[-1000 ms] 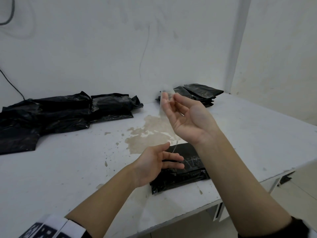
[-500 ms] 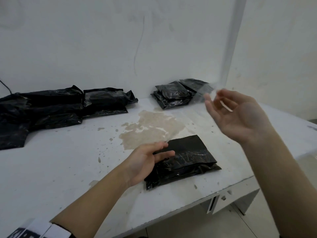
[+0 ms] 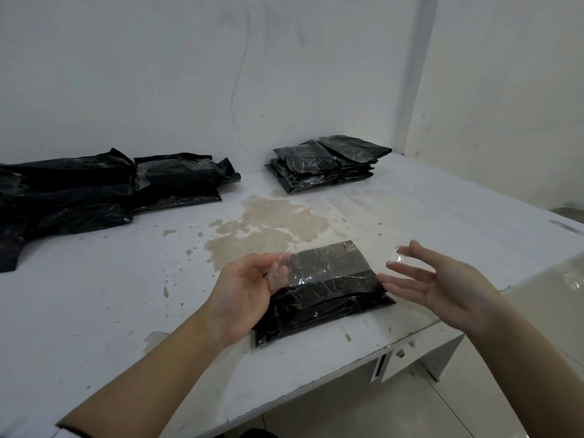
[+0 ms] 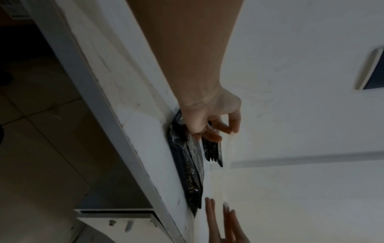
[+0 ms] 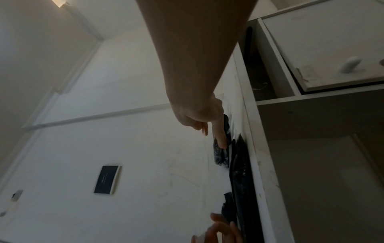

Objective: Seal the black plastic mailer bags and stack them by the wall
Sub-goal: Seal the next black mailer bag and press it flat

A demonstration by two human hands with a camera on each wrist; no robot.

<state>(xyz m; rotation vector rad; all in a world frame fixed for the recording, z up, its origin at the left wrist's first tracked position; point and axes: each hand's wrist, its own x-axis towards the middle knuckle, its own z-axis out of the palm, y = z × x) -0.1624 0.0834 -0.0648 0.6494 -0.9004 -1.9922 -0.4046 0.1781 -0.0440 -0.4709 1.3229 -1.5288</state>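
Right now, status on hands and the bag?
Left hand pinches clear tape strip; right hand holds its other end. Tape stretched above mailer bag. Nothing in the way.

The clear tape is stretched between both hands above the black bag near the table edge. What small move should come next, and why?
Probably lower the clear tape strip flat onto the black mailer bag. The left hand pinches one end, the right hand's fingertips hold the other, and the strip hangs just above the bag's far half, seemingly not pressed down yet.
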